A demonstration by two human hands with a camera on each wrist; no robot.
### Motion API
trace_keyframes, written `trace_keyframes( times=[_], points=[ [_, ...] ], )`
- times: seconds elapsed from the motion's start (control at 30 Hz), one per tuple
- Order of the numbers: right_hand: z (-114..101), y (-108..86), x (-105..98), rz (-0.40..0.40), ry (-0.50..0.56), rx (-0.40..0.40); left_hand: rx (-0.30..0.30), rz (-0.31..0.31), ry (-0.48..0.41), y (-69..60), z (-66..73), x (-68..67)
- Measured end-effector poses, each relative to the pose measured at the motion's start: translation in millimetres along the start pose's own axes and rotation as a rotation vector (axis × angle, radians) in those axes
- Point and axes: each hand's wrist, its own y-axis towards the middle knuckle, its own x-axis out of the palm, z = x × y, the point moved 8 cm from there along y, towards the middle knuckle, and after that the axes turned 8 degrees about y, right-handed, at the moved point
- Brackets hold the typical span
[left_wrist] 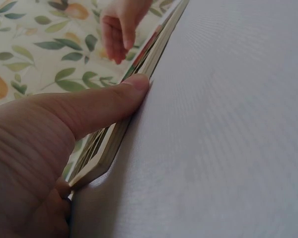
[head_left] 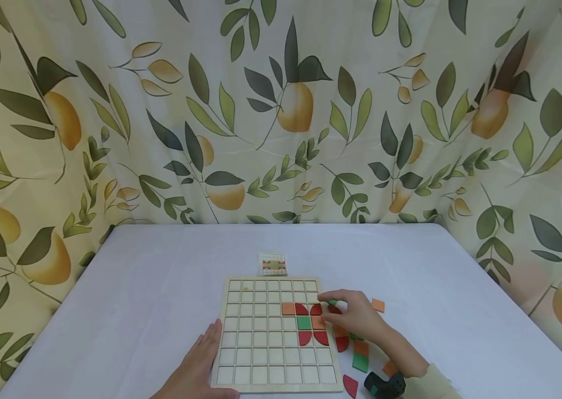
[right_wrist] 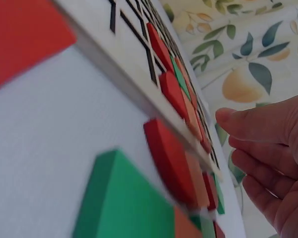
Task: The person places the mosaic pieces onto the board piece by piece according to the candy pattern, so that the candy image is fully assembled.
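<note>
A wooden grid board (head_left: 256, 357) lies on the table. My left hand (head_left: 201, 354) rests at its near left corner, fingers straight along the left side and thumb (left_wrist: 109, 104) against the front edge. Over the board's right edge hovers my right hand (head_left: 360, 316), thumb and fingers apart, and nothing shows held between them. A green piece (head_left: 333, 302) appears in that gap, seemingly on the table. On the board sit an orange square (head_left: 288, 308), another orange square (head_left: 318, 322), a green square (head_left: 303, 322) and several red rounded pieces (head_left: 304, 338).
Behind the board lies a small pattern card (head_left: 272, 260). Loose red, orange and green pieces (head_left: 360, 362) are scattered right of the board, with an orange square (head_left: 378, 305) farther back. A black device (head_left: 384, 385) is at my right wrist. A leaf-print curtain (head_left: 281, 166) hangs behind the table.
</note>
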Motion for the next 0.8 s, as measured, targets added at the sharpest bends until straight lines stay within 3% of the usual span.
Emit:
trace_keyframes(
  times=[0.33, 0.57, 0.8],
  points=[
    [18, -4.8, -17, 0.098, 0.006, 0.056, 0.012, 0.011, 0.002, -0.9, 0.0, 0.0],
    [26, -0.1, -21, 0.180, -0.011, 0.130, -0.030, -0.010, -0.021, -0.7, -1.5, 1.5],
    [29, 5.4, -20, 0.211, -0.036, 0.139, -0.040, -0.019, -0.024, -0.7, -1.7, 1.8]
  ],
)
